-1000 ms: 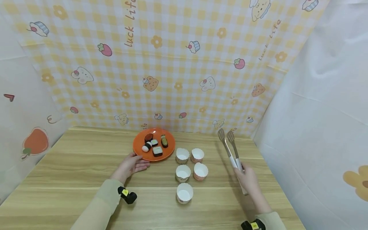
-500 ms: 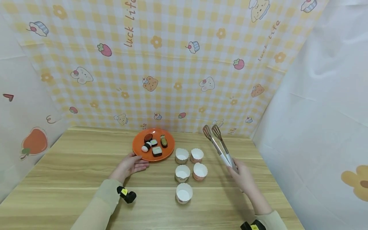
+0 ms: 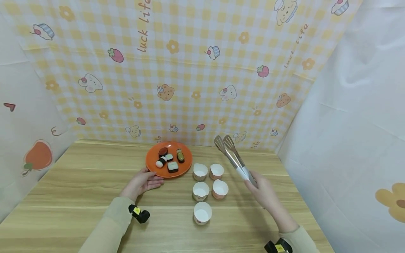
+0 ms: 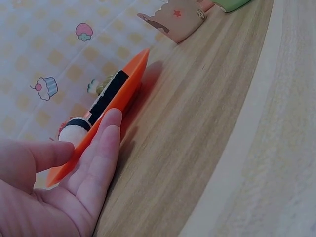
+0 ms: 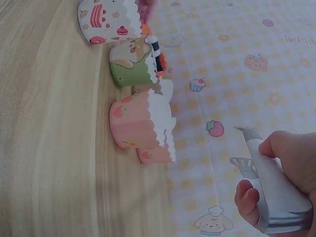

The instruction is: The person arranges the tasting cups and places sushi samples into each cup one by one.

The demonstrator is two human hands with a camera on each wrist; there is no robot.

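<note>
My left hand (image 3: 143, 183) pinches the near-left rim of an orange plate (image 3: 152, 168); the left wrist view has the thumb on top and the fingers (image 4: 106, 148) underneath. Several sushi pieces lie on the plate, among them a white-topped square one (image 3: 172, 166), a green-topped one (image 3: 180, 155) and a white roll with a black band (image 4: 74, 131). On the right, my right hand (image 3: 261, 189) grips metal tongs (image 3: 235, 161) by their white handles (image 5: 279, 190), raised above the table. The tongs' slotted tips (image 3: 224, 141) stand apart with nothing between them and point up and left.
Several paper baking cups stand right of the plate, among them a front one (image 3: 202, 213), a pink one (image 5: 136, 118) and a green one (image 5: 131, 64). They lie between the two hands on the wooden table (image 3: 79, 196). A checked cloth (image 3: 190, 70) hangs behind.
My right hand has moved a little left and up with the tongs, whose tips have swung left toward the cups and plate. The left hand, plate and cups have stayed put.
</note>
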